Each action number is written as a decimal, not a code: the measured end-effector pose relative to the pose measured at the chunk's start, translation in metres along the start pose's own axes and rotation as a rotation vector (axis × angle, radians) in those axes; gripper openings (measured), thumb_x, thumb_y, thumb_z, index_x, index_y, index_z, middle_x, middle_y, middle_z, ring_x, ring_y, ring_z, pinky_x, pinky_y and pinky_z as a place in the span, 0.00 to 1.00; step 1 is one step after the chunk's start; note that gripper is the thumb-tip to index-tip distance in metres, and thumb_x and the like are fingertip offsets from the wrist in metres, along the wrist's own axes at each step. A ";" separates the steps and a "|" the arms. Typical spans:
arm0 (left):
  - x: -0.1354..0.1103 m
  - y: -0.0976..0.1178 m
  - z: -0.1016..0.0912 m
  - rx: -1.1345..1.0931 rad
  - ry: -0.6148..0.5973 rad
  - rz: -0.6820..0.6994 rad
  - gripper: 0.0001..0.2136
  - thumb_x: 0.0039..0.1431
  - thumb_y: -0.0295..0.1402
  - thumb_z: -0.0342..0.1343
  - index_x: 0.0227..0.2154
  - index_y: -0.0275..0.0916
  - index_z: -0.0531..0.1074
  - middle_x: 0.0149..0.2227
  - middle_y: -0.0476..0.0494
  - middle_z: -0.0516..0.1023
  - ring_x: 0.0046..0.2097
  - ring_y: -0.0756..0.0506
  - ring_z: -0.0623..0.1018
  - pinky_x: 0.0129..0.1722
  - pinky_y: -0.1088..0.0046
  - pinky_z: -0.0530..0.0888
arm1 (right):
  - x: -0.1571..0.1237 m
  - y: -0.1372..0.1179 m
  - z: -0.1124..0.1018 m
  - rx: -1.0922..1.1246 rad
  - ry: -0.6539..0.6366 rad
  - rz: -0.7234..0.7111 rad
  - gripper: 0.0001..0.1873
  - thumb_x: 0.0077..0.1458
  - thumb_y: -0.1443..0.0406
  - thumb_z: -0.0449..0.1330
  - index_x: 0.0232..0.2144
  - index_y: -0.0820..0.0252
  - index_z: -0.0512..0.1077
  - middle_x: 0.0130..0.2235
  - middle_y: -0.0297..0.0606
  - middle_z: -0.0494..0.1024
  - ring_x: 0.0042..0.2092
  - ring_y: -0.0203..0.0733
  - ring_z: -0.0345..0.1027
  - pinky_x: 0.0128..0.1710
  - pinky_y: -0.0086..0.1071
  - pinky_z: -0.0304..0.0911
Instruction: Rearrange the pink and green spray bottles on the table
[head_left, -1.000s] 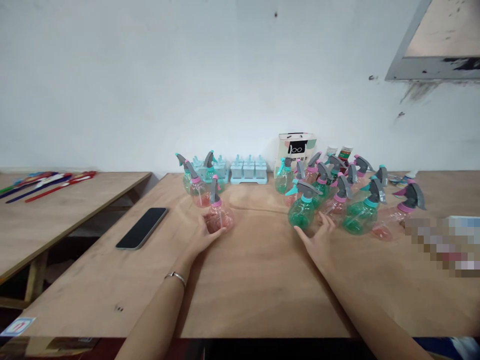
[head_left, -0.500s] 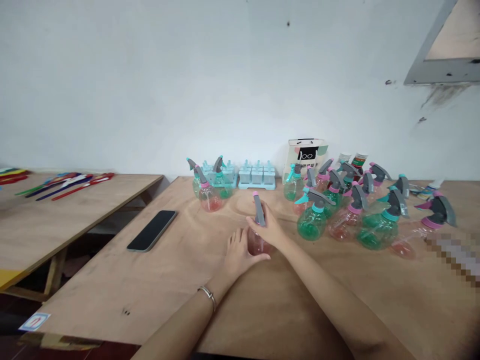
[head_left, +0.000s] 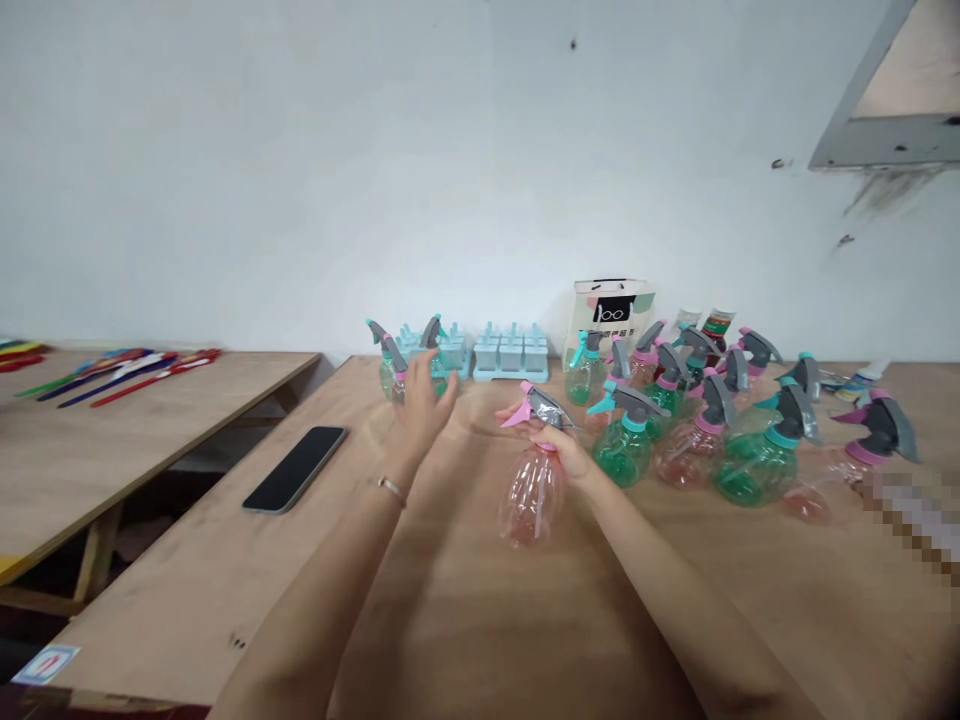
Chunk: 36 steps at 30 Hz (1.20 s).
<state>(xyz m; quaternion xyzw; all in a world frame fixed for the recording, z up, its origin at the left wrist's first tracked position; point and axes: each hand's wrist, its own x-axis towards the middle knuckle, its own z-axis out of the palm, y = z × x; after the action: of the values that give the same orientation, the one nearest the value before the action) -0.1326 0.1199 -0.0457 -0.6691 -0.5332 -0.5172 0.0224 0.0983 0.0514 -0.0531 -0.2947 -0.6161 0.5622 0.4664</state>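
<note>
Right hand (head_left: 562, 452) grasps pink spray bottle (head_left: 529, 500) at its neck, in front of person, at middle of table (head_left: 480, 620); whether base touches table, I cannot tell. Left hand (head_left: 426, 402) has fingers spread, closed on nothing visible, in front of left bottles (head_left: 385, 376); contact is not clear. Step in hand seems to be handling of one bottle by neck. Next move probably calls for steady neck grip and careful left fingers, because left bottles stand close together.
</note>
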 end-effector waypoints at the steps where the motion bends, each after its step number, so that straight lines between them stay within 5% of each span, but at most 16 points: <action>1: 0.025 0.000 0.003 0.043 0.021 0.051 0.23 0.63 0.37 0.50 0.58 0.33 0.62 0.60 0.28 0.67 0.65 0.35 0.66 0.66 0.53 0.60 | 0.000 -0.003 0.001 0.018 -0.026 0.017 0.28 0.42 0.52 0.57 0.46 0.55 0.76 0.38 0.42 0.82 0.45 0.54 0.76 0.38 0.39 0.69; 4: 0.084 -0.004 0.016 0.189 0.025 0.037 0.30 0.59 0.33 0.54 0.62 0.26 0.56 0.64 0.21 0.61 0.68 0.31 0.60 0.67 0.50 0.57 | -0.002 -0.006 0.003 0.064 -0.062 0.059 0.29 0.42 0.51 0.55 0.46 0.55 0.77 0.38 0.43 0.82 0.46 0.54 0.76 0.36 0.39 0.70; 7: 0.105 -0.010 0.030 0.376 -0.040 -0.056 0.29 0.57 0.29 0.53 0.61 0.24 0.58 0.62 0.17 0.64 0.66 0.26 0.61 0.63 0.44 0.58 | -0.004 -0.006 0.003 0.078 -0.047 0.063 0.28 0.42 0.49 0.55 0.42 0.55 0.78 0.36 0.43 0.82 0.45 0.53 0.76 0.35 0.40 0.71; 11: 0.086 -0.011 0.040 0.532 -0.173 -0.036 0.18 0.60 0.23 0.42 0.50 0.30 0.71 0.54 0.21 0.71 0.57 0.29 0.70 0.54 0.49 0.66 | -0.005 -0.007 0.002 0.138 -0.098 0.052 0.22 0.42 0.53 0.58 0.38 0.55 0.79 0.37 0.41 0.82 0.45 0.51 0.76 0.36 0.38 0.70; 17: 0.056 -0.001 0.038 0.576 -0.182 0.086 0.19 0.65 0.24 0.37 0.51 0.33 0.70 0.52 0.25 0.73 0.52 0.32 0.72 0.52 0.54 0.66 | -0.007 -0.010 0.005 0.200 -0.103 0.065 0.17 0.42 0.58 0.62 0.35 0.56 0.77 0.39 0.41 0.83 0.44 0.49 0.76 0.30 0.31 0.66; 21: 0.055 0.012 0.026 0.563 -0.207 0.052 0.16 0.63 0.25 0.43 0.50 0.33 0.70 0.44 0.29 0.77 0.51 0.33 0.73 0.52 0.56 0.67 | -0.007 -0.015 0.008 0.214 -0.023 0.028 0.14 0.41 0.58 0.64 0.33 0.57 0.76 0.36 0.39 0.83 0.39 0.46 0.76 0.28 0.30 0.64; 27: 0.028 0.049 -0.006 0.459 -0.083 0.050 0.16 0.62 0.28 0.46 0.52 0.37 0.67 0.44 0.36 0.78 0.47 0.38 0.77 0.45 0.64 0.70 | -0.008 -0.021 0.007 0.284 0.100 0.115 0.11 0.36 0.58 0.63 0.25 0.57 0.70 0.29 0.37 0.81 0.32 0.42 0.74 0.24 0.28 0.59; 32: 0.000 0.075 -0.038 0.270 -0.421 -0.024 0.18 0.58 0.32 0.53 0.51 0.40 0.66 0.33 0.47 0.78 0.35 0.44 0.78 0.34 0.71 0.68 | -0.006 -0.018 0.005 0.281 0.051 0.132 0.11 0.34 0.59 0.63 0.23 0.57 0.73 0.29 0.39 0.81 0.36 0.45 0.74 0.27 0.29 0.62; 36: -0.010 0.082 -0.059 0.175 -0.606 -0.031 0.14 0.57 0.36 0.53 0.46 0.40 0.68 0.31 0.48 0.76 0.33 0.46 0.76 0.30 0.71 0.66 | -0.007 -0.020 0.003 0.300 0.156 0.106 0.10 0.34 0.60 0.62 0.23 0.58 0.72 0.30 0.38 0.81 0.32 0.42 0.72 0.24 0.29 0.59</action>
<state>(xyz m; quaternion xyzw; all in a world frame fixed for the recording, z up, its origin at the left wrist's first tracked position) -0.1102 0.0437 0.0174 -0.7801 -0.5683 -0.2464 -0.0880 0.1017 0.0401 -0.0355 -0.2966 -0.4711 0.6469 0.5212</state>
